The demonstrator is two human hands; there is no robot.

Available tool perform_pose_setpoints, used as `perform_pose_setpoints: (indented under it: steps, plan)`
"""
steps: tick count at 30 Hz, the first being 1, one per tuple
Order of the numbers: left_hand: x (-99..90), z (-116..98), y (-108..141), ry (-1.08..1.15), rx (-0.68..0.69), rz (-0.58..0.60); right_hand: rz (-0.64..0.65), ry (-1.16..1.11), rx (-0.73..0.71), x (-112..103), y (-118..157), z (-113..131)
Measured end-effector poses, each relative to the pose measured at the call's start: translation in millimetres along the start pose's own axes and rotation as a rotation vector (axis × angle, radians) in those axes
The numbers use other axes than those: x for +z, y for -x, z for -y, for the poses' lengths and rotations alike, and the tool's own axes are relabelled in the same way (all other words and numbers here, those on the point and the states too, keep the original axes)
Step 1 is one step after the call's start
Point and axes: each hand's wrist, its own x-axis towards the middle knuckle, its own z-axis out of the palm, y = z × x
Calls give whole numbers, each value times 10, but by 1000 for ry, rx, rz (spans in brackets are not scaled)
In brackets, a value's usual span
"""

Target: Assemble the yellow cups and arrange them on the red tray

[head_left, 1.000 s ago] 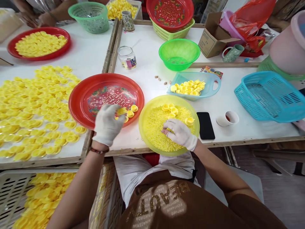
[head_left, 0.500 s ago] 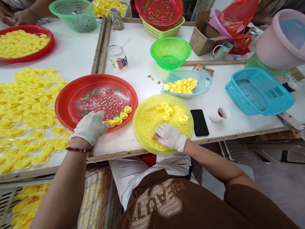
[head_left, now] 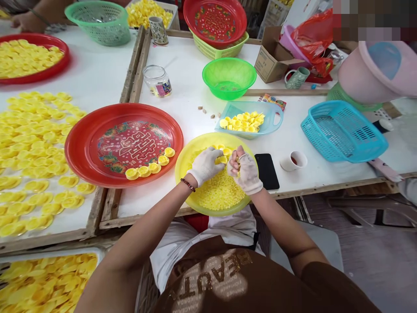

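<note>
Head view: sorting yellow caps (head_left: 222, 159) from granules (head_left: 218, 191) on a yellow plate (head_left: 184, 174), it seems; right hand (head_left: 246, 171) pinched shut, left hand (head_left: 205, 165) grip unclear, next calling for a drop onto the red plate (head_left: 76, 161).

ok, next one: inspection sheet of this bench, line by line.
Surface: white table top with a wooden frame.
Job's things: round yellow plastic plate heaped with yellow granules, small yellow plastic caps on top; round red plastic plate with a row of yellow caps near its rim.
Grips: white-gloved left hand over the granules; white-gloved right hand curled, contents unclear.
Clutter: black smartphone, white cup, glass jar, light-blue plastic tray.
Cables: nothing seen.
Surroundings: co-worker's hand, cardboard box, red plastic bag.
</note>
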Motion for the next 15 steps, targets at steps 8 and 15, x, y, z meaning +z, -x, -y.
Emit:
perform_pose_setpoints:
  steps: [8,15]
  plan:
    - [12,-43,336,143,51,-43,9,-54,-247,294,-216,66]
    - [9,-17,437,249,78,-77,-1,-40,-291,313,-225,-31]
